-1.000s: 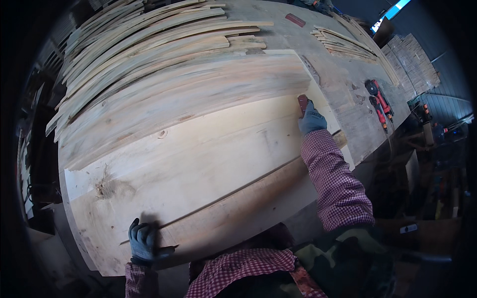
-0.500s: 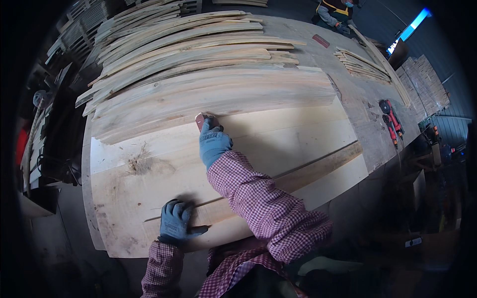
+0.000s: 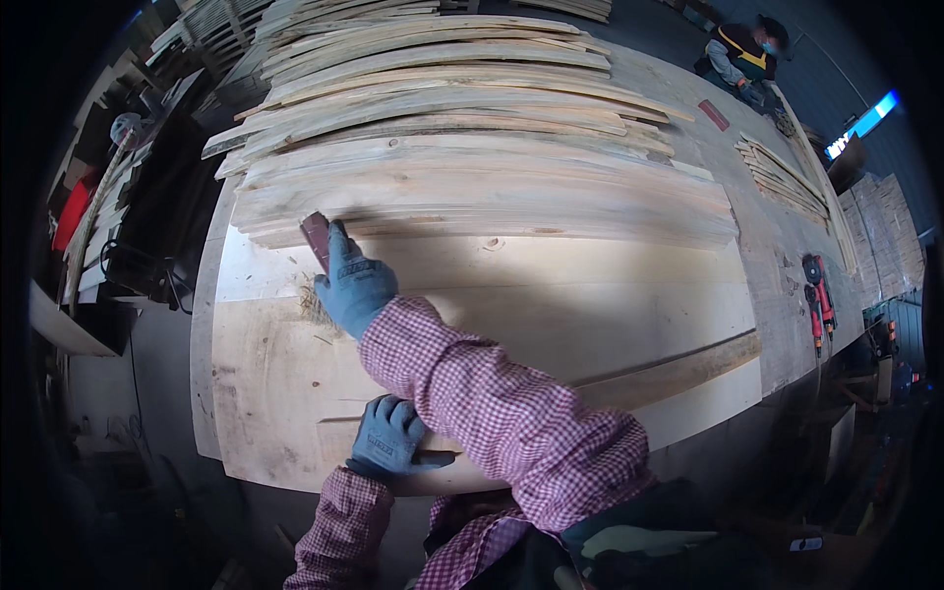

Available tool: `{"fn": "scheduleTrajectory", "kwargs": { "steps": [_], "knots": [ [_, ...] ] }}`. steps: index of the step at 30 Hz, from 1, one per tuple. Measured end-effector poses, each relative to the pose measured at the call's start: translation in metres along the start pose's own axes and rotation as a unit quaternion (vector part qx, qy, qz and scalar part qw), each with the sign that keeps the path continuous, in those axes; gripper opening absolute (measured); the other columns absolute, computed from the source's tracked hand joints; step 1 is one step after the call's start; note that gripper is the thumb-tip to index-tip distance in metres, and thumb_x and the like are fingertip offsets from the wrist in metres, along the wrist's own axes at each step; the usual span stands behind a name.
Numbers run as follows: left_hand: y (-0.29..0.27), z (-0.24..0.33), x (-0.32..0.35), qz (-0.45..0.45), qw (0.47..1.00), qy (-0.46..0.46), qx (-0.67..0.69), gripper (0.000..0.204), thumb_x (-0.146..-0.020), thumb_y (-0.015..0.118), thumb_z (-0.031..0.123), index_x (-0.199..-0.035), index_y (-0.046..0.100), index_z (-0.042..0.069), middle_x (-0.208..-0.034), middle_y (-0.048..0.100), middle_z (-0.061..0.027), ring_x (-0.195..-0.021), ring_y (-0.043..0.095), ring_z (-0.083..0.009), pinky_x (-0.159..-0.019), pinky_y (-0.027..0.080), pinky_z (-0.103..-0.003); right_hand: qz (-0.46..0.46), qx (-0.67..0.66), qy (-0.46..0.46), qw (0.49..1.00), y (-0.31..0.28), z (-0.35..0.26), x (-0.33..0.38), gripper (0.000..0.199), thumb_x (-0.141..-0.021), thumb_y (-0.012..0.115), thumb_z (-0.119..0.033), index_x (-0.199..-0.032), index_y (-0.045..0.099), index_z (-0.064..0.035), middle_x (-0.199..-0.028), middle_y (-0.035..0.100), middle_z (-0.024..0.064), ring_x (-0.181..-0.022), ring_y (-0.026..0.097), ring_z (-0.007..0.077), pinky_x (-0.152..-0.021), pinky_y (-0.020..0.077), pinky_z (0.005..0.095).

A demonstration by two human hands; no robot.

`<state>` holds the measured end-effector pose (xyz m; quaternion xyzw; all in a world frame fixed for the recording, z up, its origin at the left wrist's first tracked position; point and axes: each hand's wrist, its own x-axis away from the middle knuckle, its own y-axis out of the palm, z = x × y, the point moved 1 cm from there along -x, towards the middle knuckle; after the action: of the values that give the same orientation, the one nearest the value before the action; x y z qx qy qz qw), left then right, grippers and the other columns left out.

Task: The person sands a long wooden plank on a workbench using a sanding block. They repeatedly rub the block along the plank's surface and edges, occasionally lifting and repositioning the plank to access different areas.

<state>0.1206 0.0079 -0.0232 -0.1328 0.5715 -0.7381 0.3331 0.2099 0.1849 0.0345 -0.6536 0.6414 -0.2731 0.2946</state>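
Observation:
My right hand (image 3: 356, 287), in a blue-grey work glove, is closed on a dark red sanding block (image 3: 314, 239). The block is tilted against the near edge of a row of pale boards (image 3: 472, 197) laid side by side. My left hand (image 3: 388, 435), gloved alike, lies over the left end of a narrow plank (image 3: 678, 376) near the table's front edge. Its fingers are bent slightly forward and its thumb stretches right along the wood. My right forearm crosses above this plank and hides its middle. Wood shavings (image 3: 313, 303) lie beside my right wrist.
More rough boards (image 3: 442, 64) are piled on the far side of the worktable (image 3: 772, 295). Red-and-black power tools (image 3: 818, 300) with a cord lie at the right, and short slats (image 3: 782, 177) farther back. A co-worker (image 3: 739, 57) bends over the far right corner. A dark red block (image 3: 713, 115) lies nearby.
My right hand has moved left along the boards' edge with the sanding block. The whole view has shifted, so the table sits farther right; my left hand stays on the narrow plank.

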Motion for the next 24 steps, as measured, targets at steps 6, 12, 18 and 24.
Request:
{"fn": "scheduleTrajectory", "kwargs": {
  "steps": [6,12,18,24],
  "knots": [
    [-0.006,0.008,-0.007,0.052,0.998,0.022,-0.001,0.082,-0.066,0.077,0.064,-0.121,0.064,0.005,-0.117,0.058,-0.0125,-0.108,0.055,-0.031,-0.096,0.044,-0.047,0.028,0.258,-0.027,0.965,-0.138,0.149,0.063,0.075,-0.088,0.064,-0.032,-0.152,0.03,-0.0111,-0.125,0.063,0.0186,-0.088,0.071,0.0335,-0.075,0.0566,0.0464],
    [-0.004,0.004,-0.007,0.031,0.999,0.015,-0.006,0.082,-0.068,0.075,0.065,-0.124,0.063,0.006,-0.119,0.057,-0.0121,-0.109,0.054,-0.0318,-0.097,0.043,-0.047,-0.047,0.415,0.034,0.908,-0.083,0.117,0.082,0.077,-0.088,0.064,-0.031,-0.153,0.026,-0.0109,-0.135,0.056,0.0203,-0.099,0.069,0.0324,-0.076,0.0581,0.0438],
    [-0.009,0.001,-0.006,0.044,0.998,0.008,-0.039,0.084,-0.06,0.08,0.063,-0.123,0.064,0.01,-0.116,0.059,-0.0098,-0.107,0.056,-0.0313,-0.095,0.044,-0.048,-0.081,0.043,-0.003,0.996,-0.118,0.065,0.065,0.077,-0.086,0.07,-0.044,-0.149,0.039,-0.0118,-0.129,0.063,0.0192,-0.107,0.067,0.0325,-0.092,0.0529,0.0405],
    [-0.019,-0.016,-0.022,0.012,0.996,-0.071,-0.05,0.086,-0.054,0.086,0.058,-0.124,0.061,0.015,-0.127,0.054,-0.0106,-0.123,0.047,-0.0354,-0.106,0.036,-0.052,0.036,0.133,-0.066,0.988,-0.283,0.2,0.162,0.064,-0.084,0.078,-0.027,-0.14,0.052,-0.0093,-0.121,0.068,0.0146,-0.104,0.069,0.0289,-0.091,0.0542,0.0352]
  ]
}}
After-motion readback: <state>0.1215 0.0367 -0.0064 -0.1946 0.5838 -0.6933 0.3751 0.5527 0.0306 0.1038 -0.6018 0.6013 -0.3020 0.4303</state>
